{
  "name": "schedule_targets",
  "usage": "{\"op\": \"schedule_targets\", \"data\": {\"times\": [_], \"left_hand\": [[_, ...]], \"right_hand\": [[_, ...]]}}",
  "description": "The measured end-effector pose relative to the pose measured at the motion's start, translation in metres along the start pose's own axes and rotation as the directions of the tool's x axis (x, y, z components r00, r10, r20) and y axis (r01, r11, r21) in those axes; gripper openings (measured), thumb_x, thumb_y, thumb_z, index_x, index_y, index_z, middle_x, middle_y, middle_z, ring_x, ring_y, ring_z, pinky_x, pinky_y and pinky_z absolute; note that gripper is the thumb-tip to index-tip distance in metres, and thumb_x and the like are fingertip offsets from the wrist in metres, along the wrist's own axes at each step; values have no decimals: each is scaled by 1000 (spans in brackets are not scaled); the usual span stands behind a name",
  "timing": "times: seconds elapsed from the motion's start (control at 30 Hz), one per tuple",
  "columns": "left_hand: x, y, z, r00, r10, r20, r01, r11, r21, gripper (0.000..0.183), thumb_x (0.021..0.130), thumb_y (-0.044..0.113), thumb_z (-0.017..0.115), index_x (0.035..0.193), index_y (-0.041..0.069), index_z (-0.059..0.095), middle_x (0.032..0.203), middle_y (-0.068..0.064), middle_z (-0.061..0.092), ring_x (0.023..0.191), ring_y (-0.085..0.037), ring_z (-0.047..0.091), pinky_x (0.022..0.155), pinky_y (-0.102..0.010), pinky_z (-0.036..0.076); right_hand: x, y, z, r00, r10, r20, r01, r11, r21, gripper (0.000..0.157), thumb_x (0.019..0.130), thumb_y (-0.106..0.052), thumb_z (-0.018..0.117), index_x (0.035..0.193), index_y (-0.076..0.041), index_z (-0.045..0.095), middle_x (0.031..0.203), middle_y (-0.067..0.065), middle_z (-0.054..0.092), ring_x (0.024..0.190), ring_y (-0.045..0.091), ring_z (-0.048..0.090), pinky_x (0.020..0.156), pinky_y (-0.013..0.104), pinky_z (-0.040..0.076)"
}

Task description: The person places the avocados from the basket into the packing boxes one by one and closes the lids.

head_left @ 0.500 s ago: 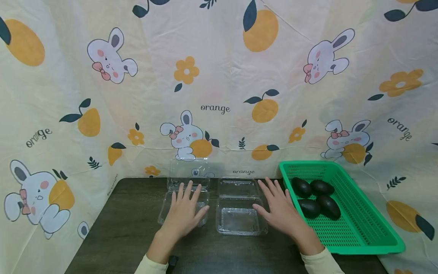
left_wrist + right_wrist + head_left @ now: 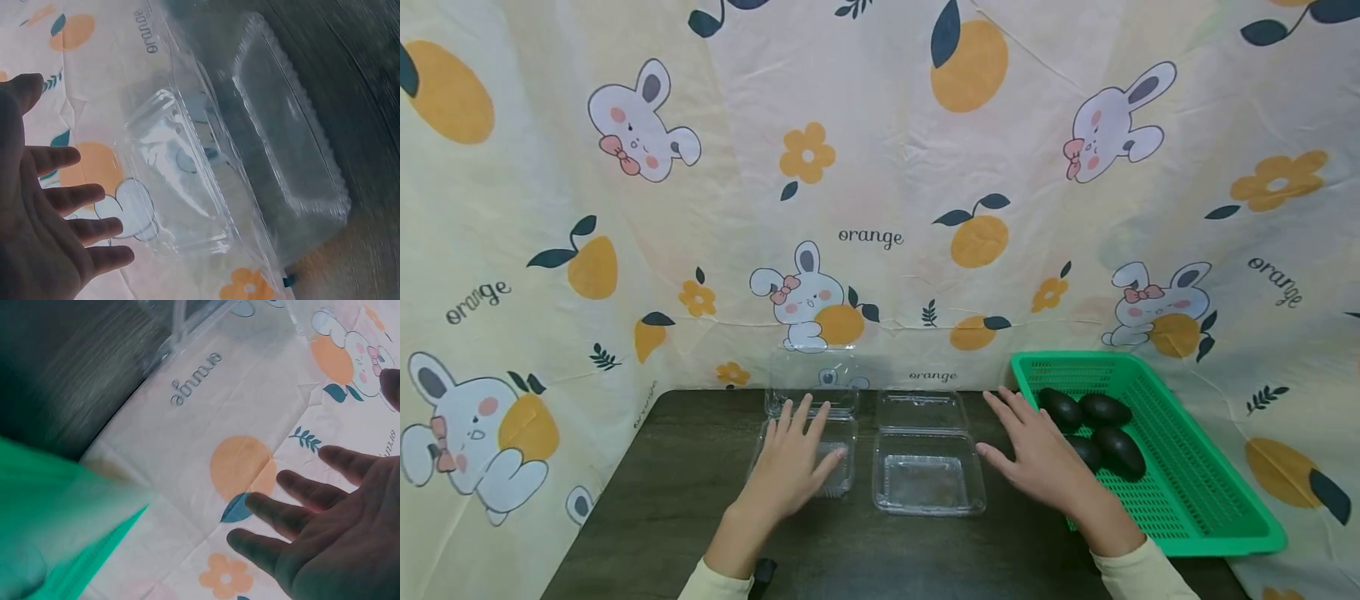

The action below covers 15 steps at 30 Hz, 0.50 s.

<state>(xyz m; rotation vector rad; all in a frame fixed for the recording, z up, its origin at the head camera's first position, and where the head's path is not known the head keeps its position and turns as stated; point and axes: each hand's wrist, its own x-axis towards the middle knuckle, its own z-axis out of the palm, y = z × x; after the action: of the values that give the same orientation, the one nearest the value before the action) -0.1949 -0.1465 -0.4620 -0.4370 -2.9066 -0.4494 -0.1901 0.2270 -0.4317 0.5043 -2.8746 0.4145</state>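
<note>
Two clear plastic clamshell boxes stand with raised lids side by side on the dark table. My left hand (image 2: 787, 467), fingers spread and straight, hovers over the left clamshell box (image 2: 842, 433) and covers part of its base. In the left wrist view that hand's palm and fingers (image 2: 103, 228) hold nothing. Between the right clamshell box (image 2: 928, 483) and a green basket (image 2: 1195, 500) is my right hand (image 2: 1045, 458), its fingers extended and bare. Several dark, avocado-like fruits (image 2: 1120, 454) lie in the basket's left part, one partly hidden behind the right hand.
A fabric backdrop (image 2: 880, 167) printed with rabbits and oranges hangs right behind the dark wooden table (image 2: 647, 500). The left box's lid (image 2: 812, 375) stands up against it. A small black object (image 2: 763, 573) shows beside the left sleeve.
My right hand has shifted right, off the right box's edge and closer to the basket, overlapping a fruit. The left hand has drifted slightly left and down.
</note>
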Motion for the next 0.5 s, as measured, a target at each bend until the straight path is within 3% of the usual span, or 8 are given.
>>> {"op": "schedule_targets", "data": {"times": [0.27,0.5], "left_hand": [[-2,-18,2,999,-17,-34,17,1000,13,75,101,47,63,158,5,38,161,-29,35,146,-53,35,113,-72,35],[-3,-33,-2,999,-47,-24,47,999,5,75,102,44,62,158,2,37,160,-32,35,144,-56,36,114,-70,35]], "right_hand": [[-2,18,-18,998,-53,13,54,997,-50,72,98,-45,68,155,-8,45,161,23,39,143,48,43,109,77,34],[-3,31,-34,995,-92,44,95,992,-86,72,99,-46,67,154,-6,45,159,24,40,141,47,46,107,75,38]]}}
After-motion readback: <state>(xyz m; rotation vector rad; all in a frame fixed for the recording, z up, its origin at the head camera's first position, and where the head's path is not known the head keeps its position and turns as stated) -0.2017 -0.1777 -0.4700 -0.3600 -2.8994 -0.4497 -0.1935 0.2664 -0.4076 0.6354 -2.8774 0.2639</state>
